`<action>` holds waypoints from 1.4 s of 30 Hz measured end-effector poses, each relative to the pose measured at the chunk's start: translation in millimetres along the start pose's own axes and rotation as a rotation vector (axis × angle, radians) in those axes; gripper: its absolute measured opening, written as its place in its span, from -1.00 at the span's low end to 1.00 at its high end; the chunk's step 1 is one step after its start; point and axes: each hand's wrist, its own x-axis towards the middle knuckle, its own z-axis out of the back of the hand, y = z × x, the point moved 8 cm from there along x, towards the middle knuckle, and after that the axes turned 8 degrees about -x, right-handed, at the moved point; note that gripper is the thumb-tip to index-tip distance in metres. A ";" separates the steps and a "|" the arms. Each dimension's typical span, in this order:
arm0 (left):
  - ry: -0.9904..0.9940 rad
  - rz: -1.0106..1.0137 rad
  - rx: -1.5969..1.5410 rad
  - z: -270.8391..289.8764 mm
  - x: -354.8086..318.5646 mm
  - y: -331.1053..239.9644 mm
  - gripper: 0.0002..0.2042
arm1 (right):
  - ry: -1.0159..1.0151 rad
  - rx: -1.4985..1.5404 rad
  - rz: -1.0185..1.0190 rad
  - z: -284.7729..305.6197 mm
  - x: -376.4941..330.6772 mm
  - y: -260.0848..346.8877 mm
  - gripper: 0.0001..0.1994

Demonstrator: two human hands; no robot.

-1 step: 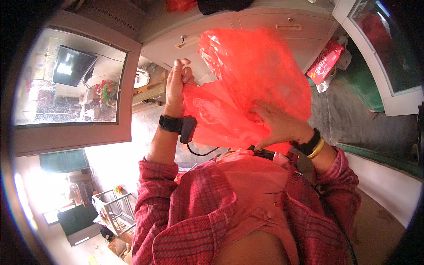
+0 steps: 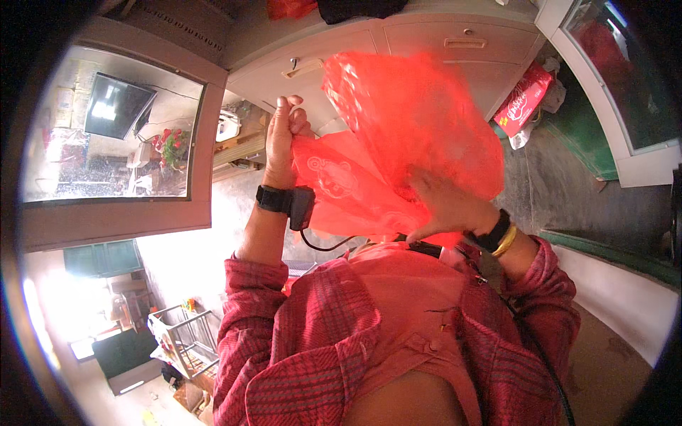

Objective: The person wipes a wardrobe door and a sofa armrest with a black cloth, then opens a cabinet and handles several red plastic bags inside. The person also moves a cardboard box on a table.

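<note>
A thin, translucent red plastic bag [image 2: 419, 121] billows out in front of my chest, with a pale printed design on its lower left part. My left hand [image 2: 288, 131] is closed at the bag's left edge, its fingers curled and pinching the plastic, thumb upward. Against the lower right side of the bag rests my right hand [image 2: 455, 204], fingers stretched out and thumb held apart from them. Some of its fingertips blend into the red plastic. Whether anything lies inside the bag, I cannot tell.
Pale cabinet drawers [image 2: 305, 78] stand beyond the bag. A glazed frame [image 2: 117, 220] is at left, another pane [image 2: 625, 71] at upper right. A red package [image 2: 524, 99] sits by a green surface [image 2: 568, 145]. A metal rack [image 2: 186, 339] stands lower left.
The upper part of the bag has sunk slightly and its right side bulges a little farther right. Both hands stay nearly in place.
</note>
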 end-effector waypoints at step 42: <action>1.059 0.143 2.092 152.8 -5.0 325.6 -0.72 | 0.427 0.651 -0.846 -234.2 -87.6 -169.4 -0.74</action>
